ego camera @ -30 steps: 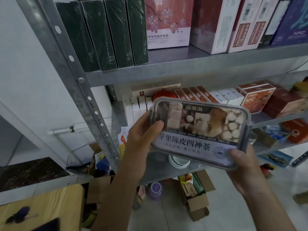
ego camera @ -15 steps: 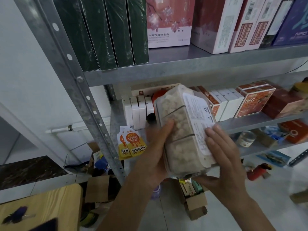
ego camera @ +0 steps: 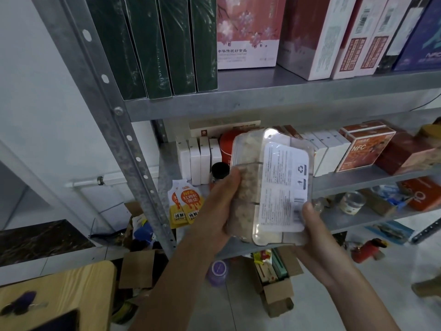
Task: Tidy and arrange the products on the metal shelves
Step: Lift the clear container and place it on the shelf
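Upended plastic box [ego camera: 269,187] sits gripped between left hand [ego camera: 214,211] and right hand [ego camera: 318,231].

Dark green boxes [ego camera: 152,44] at eleven o'clock; pink box [ego camera: 247,32] patterned with pale blossoms at twelve. Centre: clear pack [ego camera: 245,187], beige contents, white label [ego camera: 284,185]. Orange, white and yellow pouches [ego camera: 186,206] at eight o'clock. Grey metal shelves [ego camera: 262,103].

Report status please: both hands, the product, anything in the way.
Left hand, right hand grip clear food tray. Tray on end, back label toward camera. Red tin, black-lidded jar behind it.
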Available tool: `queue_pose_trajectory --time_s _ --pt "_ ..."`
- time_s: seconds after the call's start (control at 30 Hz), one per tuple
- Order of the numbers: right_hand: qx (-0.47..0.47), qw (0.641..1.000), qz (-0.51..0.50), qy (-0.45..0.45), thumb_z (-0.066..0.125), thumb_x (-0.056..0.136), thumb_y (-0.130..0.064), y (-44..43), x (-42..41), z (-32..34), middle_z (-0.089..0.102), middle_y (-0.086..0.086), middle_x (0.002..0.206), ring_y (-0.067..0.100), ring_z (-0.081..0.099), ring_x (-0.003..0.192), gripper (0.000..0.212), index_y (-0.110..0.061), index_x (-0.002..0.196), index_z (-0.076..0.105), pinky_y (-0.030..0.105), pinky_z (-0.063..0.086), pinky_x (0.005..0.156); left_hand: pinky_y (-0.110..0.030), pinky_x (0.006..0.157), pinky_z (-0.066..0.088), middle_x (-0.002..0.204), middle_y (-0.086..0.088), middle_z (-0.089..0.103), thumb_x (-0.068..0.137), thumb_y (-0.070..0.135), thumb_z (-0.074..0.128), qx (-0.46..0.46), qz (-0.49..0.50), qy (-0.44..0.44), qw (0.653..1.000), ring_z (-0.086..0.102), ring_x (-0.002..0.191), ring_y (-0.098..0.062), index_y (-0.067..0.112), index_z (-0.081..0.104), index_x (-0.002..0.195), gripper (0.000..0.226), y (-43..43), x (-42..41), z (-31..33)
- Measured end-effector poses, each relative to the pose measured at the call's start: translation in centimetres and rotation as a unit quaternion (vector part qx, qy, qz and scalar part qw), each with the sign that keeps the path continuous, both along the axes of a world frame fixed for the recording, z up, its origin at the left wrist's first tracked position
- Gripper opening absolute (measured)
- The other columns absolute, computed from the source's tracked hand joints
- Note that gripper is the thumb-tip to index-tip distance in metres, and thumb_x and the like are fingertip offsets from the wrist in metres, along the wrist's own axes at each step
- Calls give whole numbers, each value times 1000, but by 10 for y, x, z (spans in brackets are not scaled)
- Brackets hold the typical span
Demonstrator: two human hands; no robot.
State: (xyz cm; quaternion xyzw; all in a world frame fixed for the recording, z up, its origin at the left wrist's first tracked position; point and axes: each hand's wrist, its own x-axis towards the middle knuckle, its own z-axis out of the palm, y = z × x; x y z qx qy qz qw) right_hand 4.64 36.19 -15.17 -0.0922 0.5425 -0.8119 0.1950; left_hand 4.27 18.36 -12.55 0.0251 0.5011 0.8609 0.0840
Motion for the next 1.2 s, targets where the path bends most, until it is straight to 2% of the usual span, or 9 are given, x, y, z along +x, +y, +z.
queue_pose_trajectory --time_s 0.17,0.33,0.5,0.63,0.77,0.9,1.0,1.1,1.2 --pt "-69 998 2 15 83 63 -54 17 -20 17 60 16 129 36 58 119 84 -18 134 56 46 54 88 -28 65 58 87 -4 75 78 43 56 -50 -85 -68 993 72 79 -18 14 68 103 40 -13 -15 3" --pt "-33 996 -72 -41 90 52 -49 14 -19 19 70 13 113 33 67 105 68 -23 112 71 45 59 79 -31 72 57 92 -7 74 73 42 64 -87 -91 -122 985 71 83 -21 14 68 108 46 -9 -24 2" --pt "-66 972 -201 -102 58 90 -33 6 -14 15 68 13 119 35 62 115 23 -19 107 65 56 45 99 -37 83 53 103 -7 74 84 42 59 -10 -58 -156 986 69 97 -24 18 65 117 41 -3 -21 -11" --pt "-93 949 -289 -83 61 86 -37 -1 -10 13 73 2 104 26 64 113 30 -19 109 66 45 51 95 -49 101 46 130 -14 62 93 55 46 158 -21 -184 970 57 123 -32 17 54 136 58 7 -5 -30" --pt "-152 926 -334 -86 62 89 -36 -3 -8 11 71 4 115 23 64 114 45 -11 127 60 36 54 87 -50 107 41 129 -1 61 61 81 62 13 49 -130 990 55 125 -22 27 58 120 80 26 5 -39" --pt "-196 928 -307 -79 58 91 -27 -5 -1 10 65 9 127 23 62 117 50 -7 137 50 33 57 87 -45 95 53 121 -4 68 65 33 87 -62 54 -75 994 65 111 -26 17 55 130 75 23 2 -26" --pt "-229 937 -254 -69 49 94 -19 -9 7 3 60 9 134 23 60 119 49 -14 143 44 28 57 81 -33 83 59 111 -2 73 69 20 74 -98 55 4 994 70 102 -21 17 60 121 54 15 -3 -14" --pt "-230 948 -213 -57 41 96 -20 -10 11 -4 58 9 137 27 55 126 48 -18 144 43 41 48 101 -33 82 59 117 -3 70 79 3 70 -164 36 90 982 67 108 -19 19 56 125 51 9 -6 -2" --pt "-233 946 -225 -24 44 93 -20 -8 13 1 64 6 130 23 59 122 45 -19 138 48 38 50 99 -33 85 58 119 -1 69 83 3 68 -188 14 104 977 66 110 -17 24 55 127 50 11 -7 9"
